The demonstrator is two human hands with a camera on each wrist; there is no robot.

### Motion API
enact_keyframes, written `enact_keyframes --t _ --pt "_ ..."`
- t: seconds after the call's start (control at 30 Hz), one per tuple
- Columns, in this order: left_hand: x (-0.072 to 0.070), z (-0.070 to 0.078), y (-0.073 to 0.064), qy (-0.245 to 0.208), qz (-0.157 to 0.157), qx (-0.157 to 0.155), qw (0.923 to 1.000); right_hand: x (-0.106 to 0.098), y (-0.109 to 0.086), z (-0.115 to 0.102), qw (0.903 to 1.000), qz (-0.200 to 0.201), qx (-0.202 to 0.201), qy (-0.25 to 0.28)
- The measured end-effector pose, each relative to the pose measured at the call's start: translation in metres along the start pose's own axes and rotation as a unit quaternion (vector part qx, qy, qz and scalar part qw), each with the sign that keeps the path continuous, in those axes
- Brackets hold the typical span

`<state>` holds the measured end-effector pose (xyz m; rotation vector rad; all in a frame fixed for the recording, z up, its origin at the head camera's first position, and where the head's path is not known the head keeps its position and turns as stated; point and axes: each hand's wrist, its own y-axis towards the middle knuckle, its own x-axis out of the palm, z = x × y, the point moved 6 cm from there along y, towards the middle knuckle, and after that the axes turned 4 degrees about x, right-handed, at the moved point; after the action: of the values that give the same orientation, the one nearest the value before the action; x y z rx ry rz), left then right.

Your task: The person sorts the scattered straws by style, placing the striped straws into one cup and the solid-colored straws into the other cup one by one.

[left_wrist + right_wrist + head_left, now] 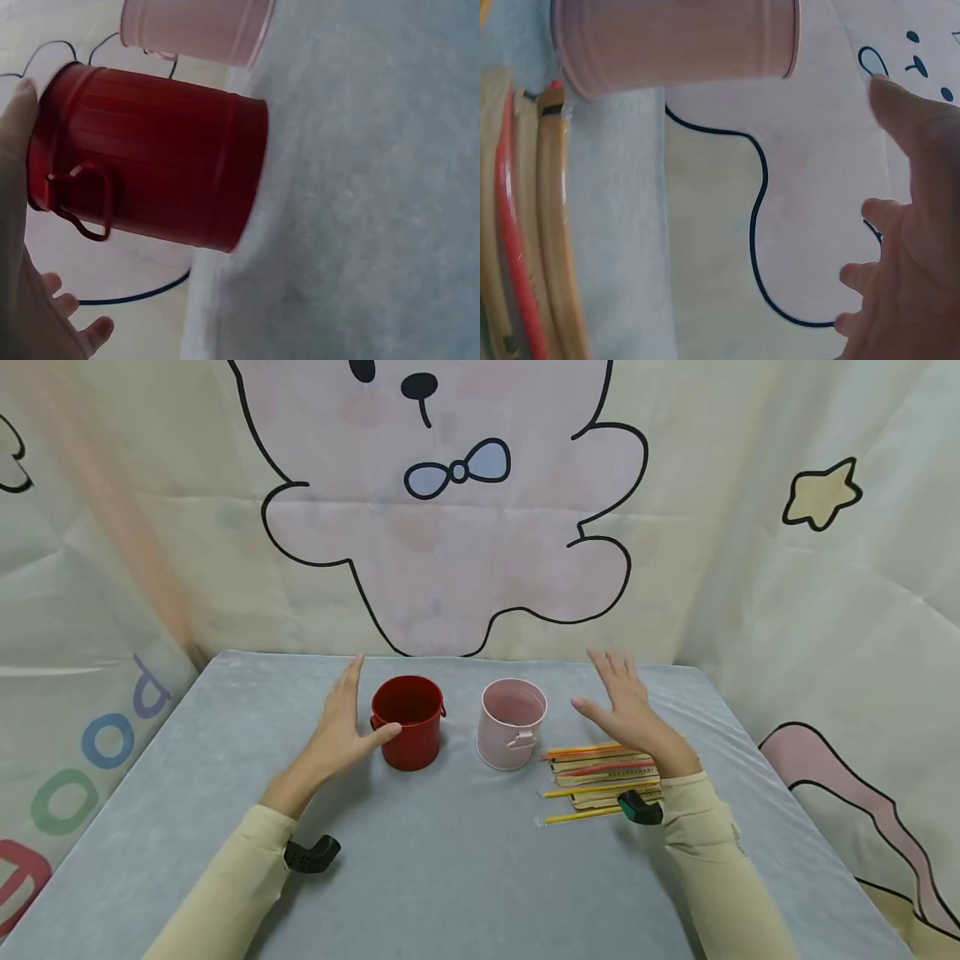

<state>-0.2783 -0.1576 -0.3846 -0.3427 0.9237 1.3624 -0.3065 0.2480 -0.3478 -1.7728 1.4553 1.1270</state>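
A red bucket (408, 727) with small looped side handles stands upright on the table. My left hand (339, 727) is just left of it, fingers extended and thumb spread; in the head view the thumb overlaps the bucket's side. To the right is a pale pink bucket (510, 731), also upright. My right hand (624, 706) hovers to the right of that one, fingers spread and holding nothing. Below and partly behind the right wrist lies a row of slim sticks (600, 781), yellow, red and tan; the right wrist view shows glossy wrapping on these sticks (521, 225).
A light blue cloth covers the table (450, 877). Printed curtains (450, 552) with a cartoon bear hang behind it and at both sides. Each wrist wears a small black camera, seen as a left wrist device (311, 855) and a right wrist device (640, 808).
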Motion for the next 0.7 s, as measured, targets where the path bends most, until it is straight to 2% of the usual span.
enact_keyframes --t 0.13,0.3,0.43,0.57,0.7 --pt "0.014 -0.012 -0.002 -0.073 -0.043 -0.024 0.9961 0.007 -0.007 0.013 0.9989 -0.041 -0.008 0.022" --pt "0.027 -0.025 -0.005 -0.162 -0.106 -0.038 0.9804 0.016 -0.009 0.027 0.9953 -0.083 -0.016 0.049" --pt "0.035 -0.032 -0.007 -0.186 -0.146 -0.031 0.9711 0.019 -0.010 0.042 0.9919 -0.108 -0.017 0.064" --pt "0.044 -0.034 -0.006 -0.213 -0.159 -0.006 0.9641 0.019 -0.012 0.056 0.9908 -0.116 -0.033 0.061" --pt "0.049 -0.034 -0.006 -0.207 -0.163 -0.004 0.9646 0.021 -0.010 0.067 0.9897 -0.124 -0.036 0.062"
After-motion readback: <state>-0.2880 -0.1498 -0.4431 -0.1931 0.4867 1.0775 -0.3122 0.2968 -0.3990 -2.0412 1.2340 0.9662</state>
